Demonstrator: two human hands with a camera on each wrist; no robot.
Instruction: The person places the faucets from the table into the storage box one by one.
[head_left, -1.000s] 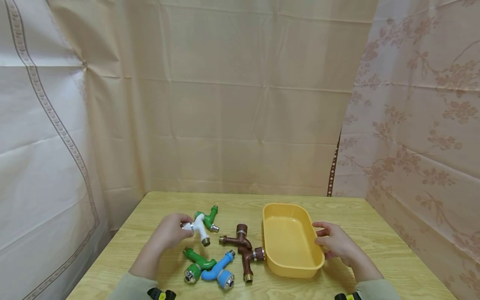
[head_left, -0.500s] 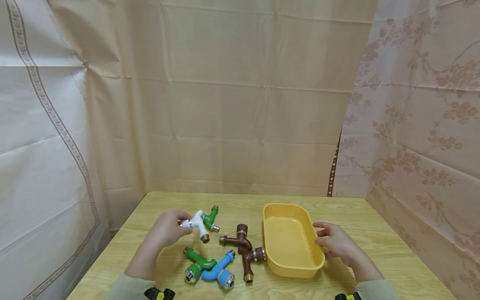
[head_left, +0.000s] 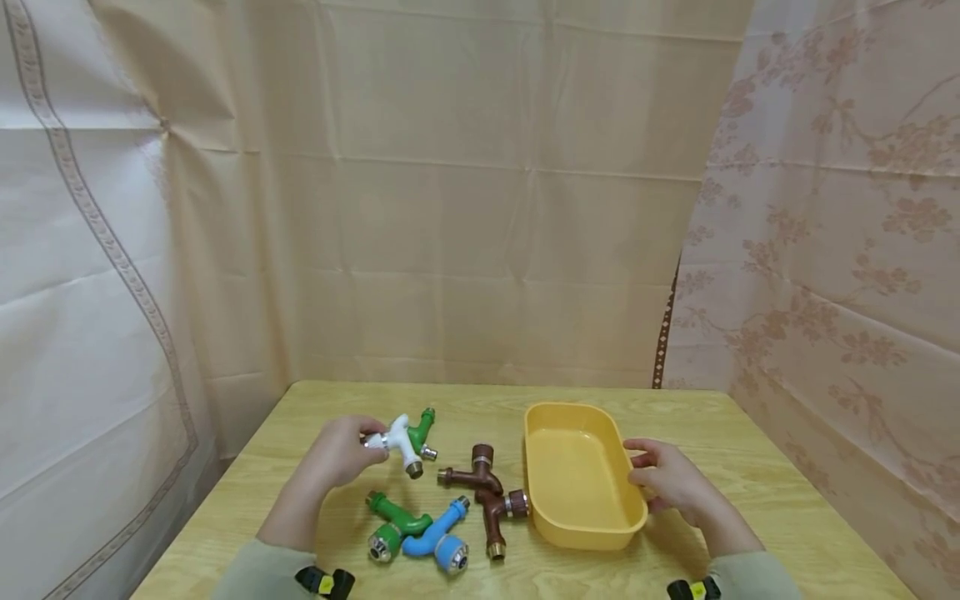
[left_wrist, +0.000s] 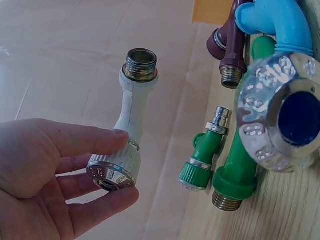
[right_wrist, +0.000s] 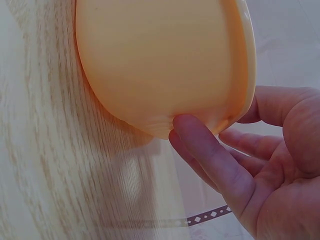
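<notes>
In the head view my left hand (head_left: 347, 451) holds a white tap (head_left: 403, 446) by its knob end. The left wrist view shows thumb and fingers pinching its ribbed white knob (left_wrist: 124, 162), the threaded brass end pointing away. Behind the white tap lies a small green tap (head_left: 422, 431), partly covered by it in the head view. On the right, my right hand (head_left: 671, 479) rests against the outer side wall of a yellow plastic tray (head_left: 581, 479). Seen from the right wrist, the thumb (right_wrist: 200, 145) lies along the tray's wall, fingers loosely extended beside it.
Nearer the front lie a larger green tap (head_left: 397, 521) and a blue tap (head_left: 442, 537), side by side. Two brown taps (head_left: 480, 477) lie close together just left of the tray. The wooden table (head_left: 480, 400) has cloth hanging behind and on both sides.
My left hand has shifted slightly with the white tap, which now sits a little higher in the head view. The right hand and tray keep their places; the head view has moved slightly.
</notes>
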